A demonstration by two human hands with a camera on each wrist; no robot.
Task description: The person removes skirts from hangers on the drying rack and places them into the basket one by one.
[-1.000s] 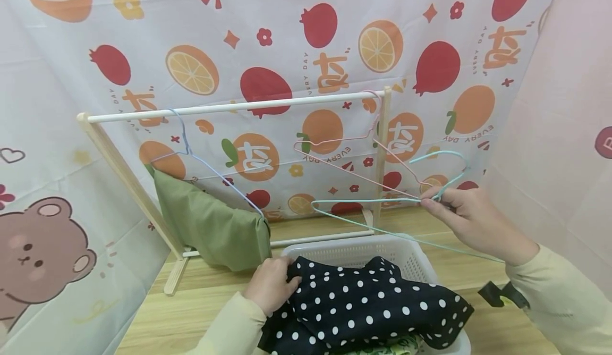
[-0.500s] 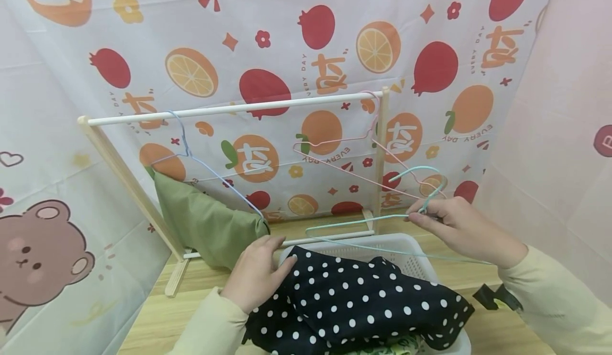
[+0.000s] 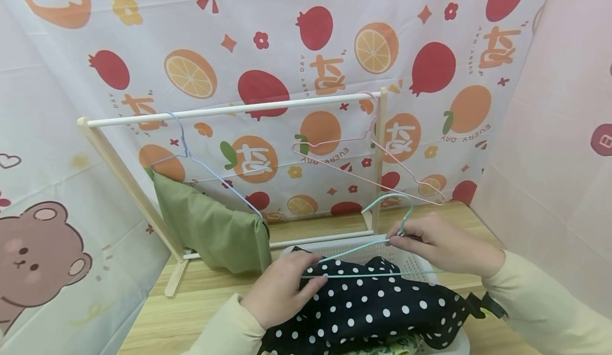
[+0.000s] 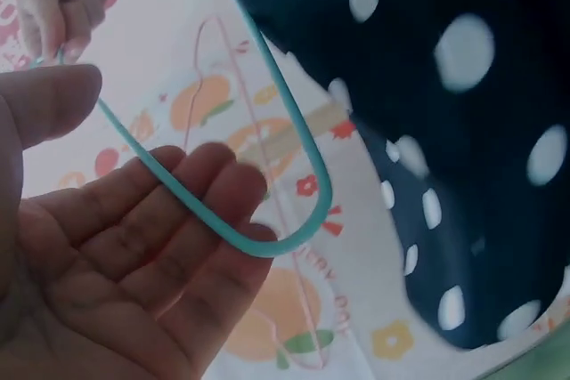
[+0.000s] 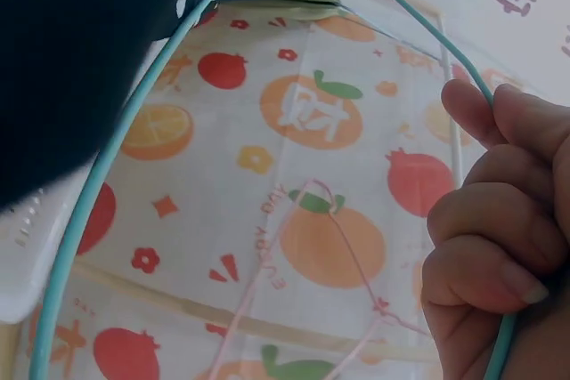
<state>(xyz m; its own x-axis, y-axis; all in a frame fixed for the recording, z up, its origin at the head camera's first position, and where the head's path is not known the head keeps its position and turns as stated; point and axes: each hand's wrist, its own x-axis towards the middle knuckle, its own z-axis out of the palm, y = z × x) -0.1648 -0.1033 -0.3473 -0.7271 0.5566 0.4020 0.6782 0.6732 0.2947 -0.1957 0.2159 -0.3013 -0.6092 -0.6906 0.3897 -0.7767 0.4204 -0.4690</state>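
Note:
My right hand point(image 3: 444, 243) pinches a mint-green wire hanger point(image 3: 363, 276) just below its hook, between thumb and fingers. At the hanger's left end is my left hand point(image 3: 282, 288), its thumb apart from its fingers. In the left wrist view, the hanger's rounded corner point(image 4: 325, 180) lies across the extended fingers point(image 4: 178, 246), and the thumb is not closed on it. Below both hands, a black cloth garment with white dots point(image 3: 377, 312) lies bunched over the white basket point(image 3: 461, 344). The hanger passes above the garment's upper part.
A wooden rack with a white rail point(image 3: 239, 109) stands behind. An olive-green garment point(image 3: 215, 233) hangs on a blue hanger point(image 3: 217, 175) at its left. A bare pink hanger point(image 3: 375, 111) hangs at the right end. Green patterned cloth point(image 3: 397, 344) shows under the dotted garment.
My right hand has brought the mint hanger down and left, over the dotted garment. My left hand has let go of the garment and moved to the hanger's left end.

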